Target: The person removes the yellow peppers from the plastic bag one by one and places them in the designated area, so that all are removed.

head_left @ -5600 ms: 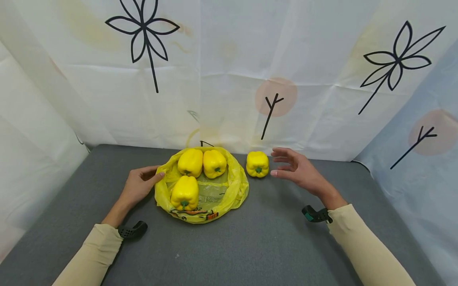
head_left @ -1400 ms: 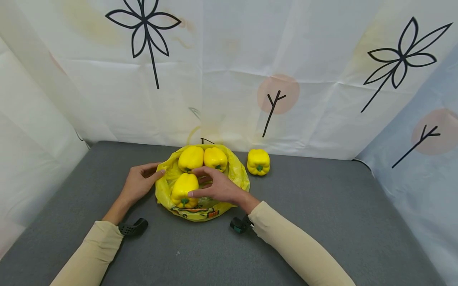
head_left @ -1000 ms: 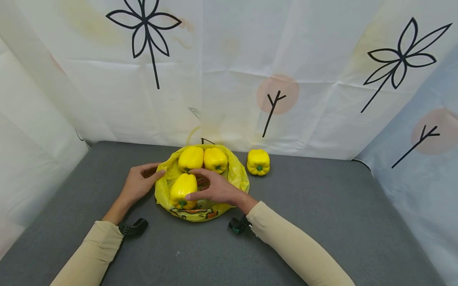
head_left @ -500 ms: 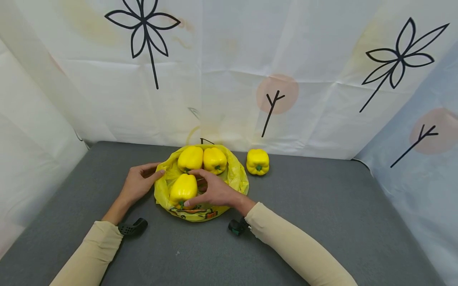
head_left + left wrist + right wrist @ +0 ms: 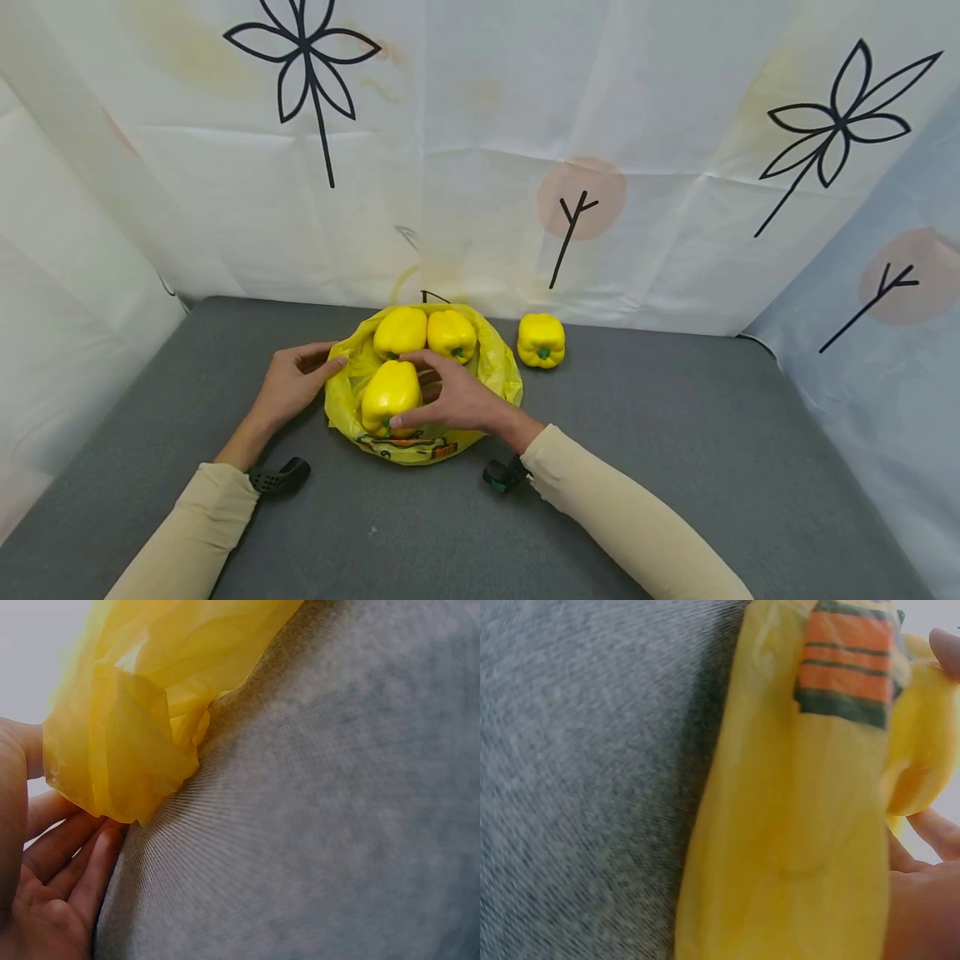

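A yellow plastic bag (image 5: 498, 375), its mouth rolled open, sits on the grey table with three yellow bell peppers inside. My left hand (image 5: 292, 383) pinches the bag's left rim, thumb over the edge and fingers outside; the left wrist view shows the crumpled bag wall (image 5: 142, 727) between them. Reaching in from the right, my right hand (image 5: 461, 400) grips the front bell pepper (image 5: 390, 392), thumb near its stem. The bag's printed wall (image 5: 840, 667) hides part of that hand in the right wrist view. Two more bell peppers, a left one (image 5: 400, 332) and a right one (image 5: 452, 335), lie behind.
Another yellow bell pepper (image 5: 541, 340) stands on the table, right of the bag near the back edge. The grey table (image 5: 420, 533) ends against a white patterned cloth (image 5: 480, 208) at the back, with cloth at both sides too.
My right hand has moved left, from beside the outside pepper into the bag, and taken hold of the front pepper. That pepper has just shifted slightly right. The left hand stays at the rim.
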A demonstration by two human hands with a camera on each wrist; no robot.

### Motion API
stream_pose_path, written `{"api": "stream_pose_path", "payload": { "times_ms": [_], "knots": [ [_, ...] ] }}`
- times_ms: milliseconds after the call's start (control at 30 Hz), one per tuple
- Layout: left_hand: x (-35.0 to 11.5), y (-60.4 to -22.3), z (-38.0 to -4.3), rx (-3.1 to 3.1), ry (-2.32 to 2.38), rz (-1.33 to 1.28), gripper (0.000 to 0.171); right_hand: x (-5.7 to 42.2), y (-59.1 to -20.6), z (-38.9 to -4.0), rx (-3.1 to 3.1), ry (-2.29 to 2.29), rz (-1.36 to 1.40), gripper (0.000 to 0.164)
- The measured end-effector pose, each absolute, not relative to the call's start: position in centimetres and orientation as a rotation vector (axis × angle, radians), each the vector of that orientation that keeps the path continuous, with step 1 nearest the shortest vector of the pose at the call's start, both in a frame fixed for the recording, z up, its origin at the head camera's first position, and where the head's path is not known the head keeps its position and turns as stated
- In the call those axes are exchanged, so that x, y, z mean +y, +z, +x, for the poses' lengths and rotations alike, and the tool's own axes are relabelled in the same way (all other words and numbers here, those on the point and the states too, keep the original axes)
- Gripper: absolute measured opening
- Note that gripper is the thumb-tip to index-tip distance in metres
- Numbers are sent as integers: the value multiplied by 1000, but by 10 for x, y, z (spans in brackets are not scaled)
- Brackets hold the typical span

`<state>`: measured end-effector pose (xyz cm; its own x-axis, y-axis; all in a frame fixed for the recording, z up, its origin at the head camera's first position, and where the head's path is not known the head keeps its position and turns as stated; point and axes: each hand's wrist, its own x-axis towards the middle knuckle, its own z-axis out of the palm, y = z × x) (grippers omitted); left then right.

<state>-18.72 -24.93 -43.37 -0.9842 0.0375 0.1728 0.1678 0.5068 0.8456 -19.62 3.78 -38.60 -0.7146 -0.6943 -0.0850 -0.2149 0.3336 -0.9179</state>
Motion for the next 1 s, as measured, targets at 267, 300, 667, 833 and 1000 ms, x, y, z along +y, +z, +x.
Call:
{"api": "stream_pose_path", "payload": {
  "times_ms": [267, 300, 667, 833, 1000],
  "knots": [
    [-249, -435, -188, -2604, -1474, -179, 47, 43, -383, -194, 2116, -1383, -852, 82],
    [-249, -435, -189, -2605, -1471, -179, 47, 44, -383, -193, 2112, -1386, -858, 82],
    [-249, -436, -189, -2615, -1465, -178, 47, 56, -378, -189, 2092, -1439, -843, 79],
    [-249, -436, -189, -2620, -1459, -179, 48, 65, -374, -188, 2075, -1491, -831, 81],
    [-250, -436, -189, -2616, -1473, -178, 48, 74, -370, -187, 2056, -1544, -847, 82]
  ]
}}
